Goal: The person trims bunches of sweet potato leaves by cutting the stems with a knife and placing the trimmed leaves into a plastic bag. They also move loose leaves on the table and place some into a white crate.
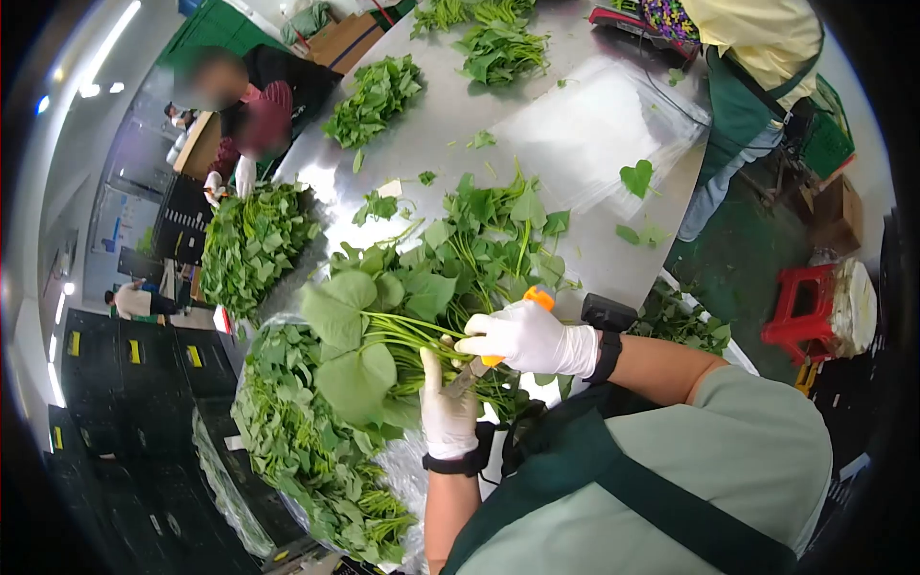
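My left hand (447,414), in a white glove, is closed around the stems of a bunch of leafy greens (356,331), whose broad leaves fan out to the left. Gloved in white too, my right hand (530,337) grips an orange-handled knife (540,298). Its blade slants down beside my left fingers, close to the stems. Behind both hands a loose heap of the same greens (479,230) lies on the metal table (460,125).
At lower left sits a large pile of greens (297,431). A co-worker (264,115) in white gloves handles another pile (254,235); a second person (757,67) stands far right beside a stack of clear plastic bags (599,125). A red stool (803,311) is at right, black crates (144,383) at left.
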Demonstrator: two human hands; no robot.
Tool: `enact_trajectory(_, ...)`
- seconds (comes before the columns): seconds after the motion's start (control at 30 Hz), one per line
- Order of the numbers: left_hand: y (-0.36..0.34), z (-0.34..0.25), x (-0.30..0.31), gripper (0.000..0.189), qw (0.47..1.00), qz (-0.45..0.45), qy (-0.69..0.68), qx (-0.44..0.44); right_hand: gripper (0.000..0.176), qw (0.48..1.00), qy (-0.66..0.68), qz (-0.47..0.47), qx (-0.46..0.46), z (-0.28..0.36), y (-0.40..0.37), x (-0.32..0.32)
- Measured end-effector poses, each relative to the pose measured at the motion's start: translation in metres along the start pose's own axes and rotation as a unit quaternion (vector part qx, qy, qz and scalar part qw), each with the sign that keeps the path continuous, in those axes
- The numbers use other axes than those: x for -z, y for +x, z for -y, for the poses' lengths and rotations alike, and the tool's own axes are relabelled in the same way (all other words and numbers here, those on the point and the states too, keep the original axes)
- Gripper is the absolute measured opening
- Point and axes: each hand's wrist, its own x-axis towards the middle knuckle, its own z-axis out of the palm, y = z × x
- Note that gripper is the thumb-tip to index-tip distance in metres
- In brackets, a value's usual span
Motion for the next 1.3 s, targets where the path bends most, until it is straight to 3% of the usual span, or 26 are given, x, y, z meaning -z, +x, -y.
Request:
enact_trajectory(0.07, 0.001, -0.001, 0.001, 0.033, 0.999, -0.032, 0.002, 0.018, 0.025, 1.000, -0.010, 0.010, 0.012, -0.002, -0.001, 0.001)
enact_trajectory(0.13, 0.001, -0.002, -0.006, 0.014, 0.998, -0.033, 0.039, 0.021, 0.025, 0.993, 0.107, 0.008, -0.056, 0.000, 0.000, 0.006)
enact_trajectory(0.2, 0.005, 0.004, 0.001, 0.014, 1.000, 0.012, -0.018, -0.014, 0.034, 0.964, 0.229, -0.106, -0.087, 0.001, -0.001, 0.001)
enact_trajectory(0.3, -0.004, 0.003, -0.011, 0.016, 0.988, -0.084, 0.083, -0.097, 0.034, 0.954, 0.213, -0.155, -0.143, 0.003, -0.011, 0.007)
enact_trajectory(0.37, -0.007, 0.005, -0.012, 0.016, 0.979, -0.083, 0.139, -0.127, 0.027, 0.960, 0.161, 0.050, -0.223, 0.004, -0.024, 0.007)
enact_trajectory(0.47, -0.007, 0.012, -0.013, 0.016, 0.960, -0.096, 0.209, -0.160, 0.022, 0.958, 0.127, 0.112, -0.233, 0.009, -0.026, 0.000)
enact_trajectory(0.53, -0.004, 0.020, -0.005, 0.017, 0.954, -0.114, 0.223, -0.167, 0.017, 0.953, 0.149, 0.079, -0.252, -0.004, -0.036, -0.009)
enact_trajectory(0.6, -0.002, 0.024, 0.014, 0.016, 0.814, 0.043, 0.439, -0.377, 0.014, 0.918, 0.161, 0.305, -0.195, -0.031, -0.057, -0.014)
enact_trajectory(0.63, -0.011, 0.022, 0.004, 0.014, 0.940, -0.006, 0.231, -0.253, 0.016, 0.888, 0.095, 0.358, -0.272, -0.038, -0.069, -0.014)
enact_trajectory(0.67, 0.004, 0.026, 0.042, 0.018, 0.820, 0.027, 0.442, -0.364, 0.019, 0.847, 0.026, 0.405, -0.344, -0.044, -0.081, -0.012)
enact_trajectory(0.7, -0.002, 0.018, 0.025, 0.020, 0.928, 0.034, 0.259, -0.264, 0.021, 0.862, 0.035, 0.373, -0.340, -0.048, -0.089, -0.006)
enact_trajectory(0.73, -0.011, 0.009, 0.006, 0.022, 0.986, 0.037, 0.062, -0.149, 0.022, 0.891, 0.090, 0.277, -0.348, -0.044, -0.091, 0.003)
enact_trajectory(0.8, -0.018, 0.005, -0.004, 0.021, 0.996, -0.001, 0.016, -0.093, 0.026, 0.938, 0.101, 0.146, -0.298, -0.028, -0.064, 0.021)
enact_trajectory(0.83, -0.019, 0.008, -0.009, 0.020, 0.995, -0.023, 0.015, -0.093, 0.026, 0.938, 0.102, 0.145, -0.297, -0.018, -0.052, 0.027)
enact_trajectory(0.93, -0.018, 0.018, -0.003, 0.022, 0.996, 0.029, -0.003, -0.083, 0.032, 0.933, 0.268, 0.030, -0.239, 0.003, -0.023, 0.027)
enact_trajectory(0.97, -0.018, 0.020, 0.004, 0.024, 0.993, 0.073, 0.005, -0.087, 0.032, 0.926, 0.278, 0.070, -0.247, 0.011, -0.018, 0.028)
enact_trajectory(1.0, -0.021, 0.020, 0.004, 0.023, 0.995, 0.055, 0.012, -0.082, 0.032, 0.917, 0.286, 0.111, -0.254, 0.019, -0.012, 0.033)
enact_trajectory(1.2, -0.029, 0.020, 0.015, 0.022, 0.998, 0.024, 0.018, -0.053, 0.026, 0.914, 0.308, 0.075, -0.254, 0.028, -0.017, 0.007)
enact_trajectory(1.3, -0.029, 0.021, 0.021, 0.020, 0.988, 0.092, -0.114, -0.055, 0.027, 0.908, 0.316, 0.144, -0.234, 0.021, -0.012, 0.013)
